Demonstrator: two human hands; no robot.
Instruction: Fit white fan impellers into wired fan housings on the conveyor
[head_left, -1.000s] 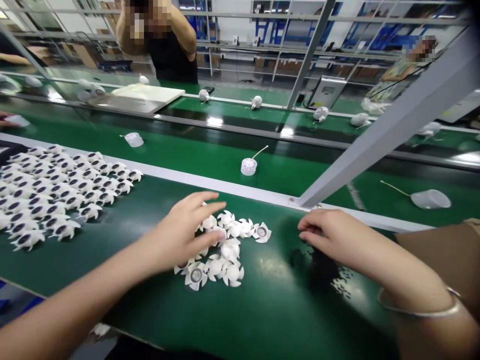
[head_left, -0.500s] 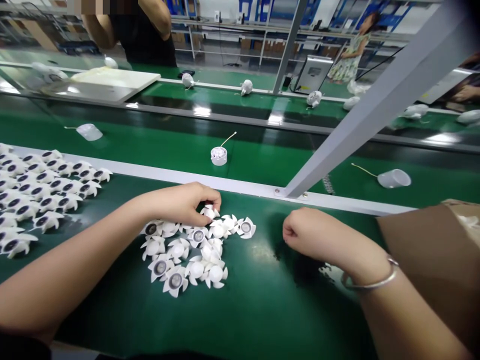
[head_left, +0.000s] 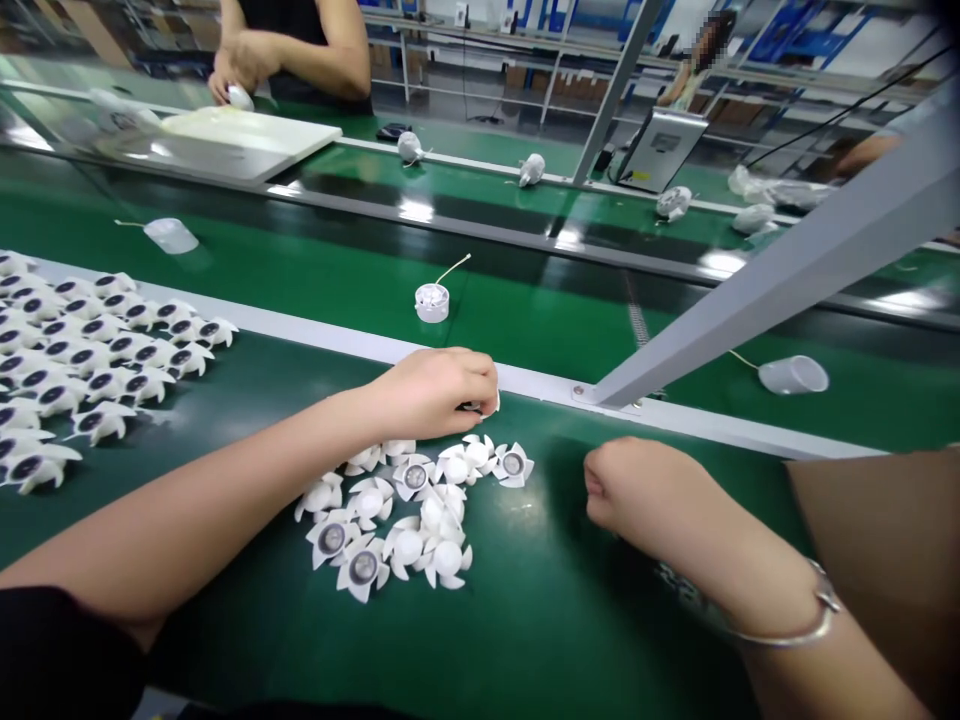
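My left hand [head_left: 442, 390] is closed on a small white fan blade [head_left: 491, 403], most of it hidden under the fingers. It hovers over the far side of a loose pile of white fan blades [head_left: 407, 546], some lying with their round metal hubs up. To the right of the pile, my right hand [head_left: 637, 490] is curled into a fist above the green table, a bangle on its wrist. What its fingers hold, if anything, is hidden.
Rows of fan blades [head_left: 86, 355] cover the table's left. Beyond a white rail, round white housings with wires [head_left: 433, 303] sit on the green belt. A slanted metal post [head_left: 750, 280] rises at right, near a cardboard box [head_left: 885, 540]. A co-worker's hands [head_left: 251, 60] handle a white part.
My left hand has lifted a fan blade off the pile and moved right with it. My right hand stays curled. Across the line, the co-worker's hands have come down to the white part.
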